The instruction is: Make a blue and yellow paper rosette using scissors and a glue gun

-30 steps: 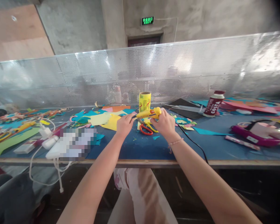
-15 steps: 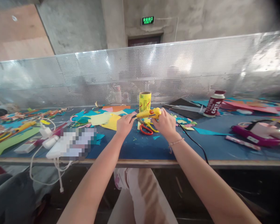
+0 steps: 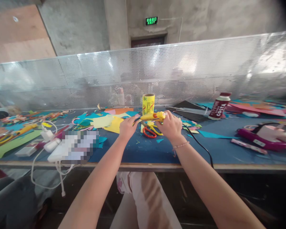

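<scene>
Blue table (image 3: 147, 155), right fingers (image 3: 168, 118) gripping yellow glue gun (image 3: 152, 117), left fingers (image 3: 131, 122) by its tip, hold unclear

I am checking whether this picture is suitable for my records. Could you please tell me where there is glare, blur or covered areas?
Head view: glare whitens parts of the perforated metal screen; head view: the yellow tool looks slightly soft; head view: pixelation covers a patch at left on the table; head view: the upper right corner is dark.
</scene>
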`<state>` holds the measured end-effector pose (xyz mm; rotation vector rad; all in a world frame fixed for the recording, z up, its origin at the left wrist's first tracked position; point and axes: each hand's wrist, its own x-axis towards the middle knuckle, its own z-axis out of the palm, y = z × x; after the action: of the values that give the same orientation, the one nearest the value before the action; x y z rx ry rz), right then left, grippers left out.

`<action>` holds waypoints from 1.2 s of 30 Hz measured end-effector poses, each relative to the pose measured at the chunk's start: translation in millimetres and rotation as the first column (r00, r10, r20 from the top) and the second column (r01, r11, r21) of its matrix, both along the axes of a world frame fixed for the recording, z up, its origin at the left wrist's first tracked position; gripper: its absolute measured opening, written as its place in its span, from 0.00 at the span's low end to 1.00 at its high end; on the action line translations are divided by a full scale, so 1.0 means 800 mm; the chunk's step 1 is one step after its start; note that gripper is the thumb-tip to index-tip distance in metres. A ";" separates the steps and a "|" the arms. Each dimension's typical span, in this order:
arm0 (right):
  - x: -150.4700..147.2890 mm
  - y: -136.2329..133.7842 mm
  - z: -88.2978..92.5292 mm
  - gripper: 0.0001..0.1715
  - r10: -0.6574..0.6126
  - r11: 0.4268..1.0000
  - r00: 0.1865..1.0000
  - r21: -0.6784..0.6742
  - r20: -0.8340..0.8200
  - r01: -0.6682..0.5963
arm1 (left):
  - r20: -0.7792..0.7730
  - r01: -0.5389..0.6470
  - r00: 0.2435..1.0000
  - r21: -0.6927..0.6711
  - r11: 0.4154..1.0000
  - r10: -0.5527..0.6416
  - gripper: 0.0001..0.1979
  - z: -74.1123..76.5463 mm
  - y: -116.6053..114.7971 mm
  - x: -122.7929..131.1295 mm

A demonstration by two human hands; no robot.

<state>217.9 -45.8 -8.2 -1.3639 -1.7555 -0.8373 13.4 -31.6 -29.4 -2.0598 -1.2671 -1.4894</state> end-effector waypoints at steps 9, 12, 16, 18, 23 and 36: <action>0.000 -0.001 0.002 0.13 -0.022 0.999 1.000 -0.030 -0.014 0.022 | 0.065 0.070 0.995 0.061 0.996 -0.074 0.08 0.006 -0.004 -0.003; -0.001 0.000 0.001 0.12 -0.035 0.999 0.999 -0.035 -0.027 0.034 | 0.118 0.070 0.990 0.060 0.996 -0.076 0.06 0.007 -0.003 -0.004; 0.001 0.003 0.000 0.12 -0.054 0.998 0.997 -0.025 -0.057 0.053 | 0.196 0.055 0.979 0.037 0.998 -0.062 0.04 0.006 0.002 -0.006; 0.002 0.005 0.000 0.12 -0.050 0.999 0.996 -0.024 -0.073 0.048 | 0.246 0.062 0.967 0.007 0.998 -0.062 0.04 0.005 0.005 -0.007; 0.006 0.007 0.000 0.14 -0.048 0.998 0.990 -0.037 -0.132 0.044 | 0.445 0.115 0.895 -0.149 0.982 -0.037 0.06 0.006 0.006 -0.009; 0.006 0.008 -0.001 0.16 -0.029 0.998 0.984 -0.060 -0.178 0.018 | 0.703 0.286 0.711 -0.316 0.905 0.021 0.12 0.007 0.013 -0.016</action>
<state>222.4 -39.2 -9.0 -1.4538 -1.6389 -0.6581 0.6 -20.9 -23.6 -1.8895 -1.8575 -2.3984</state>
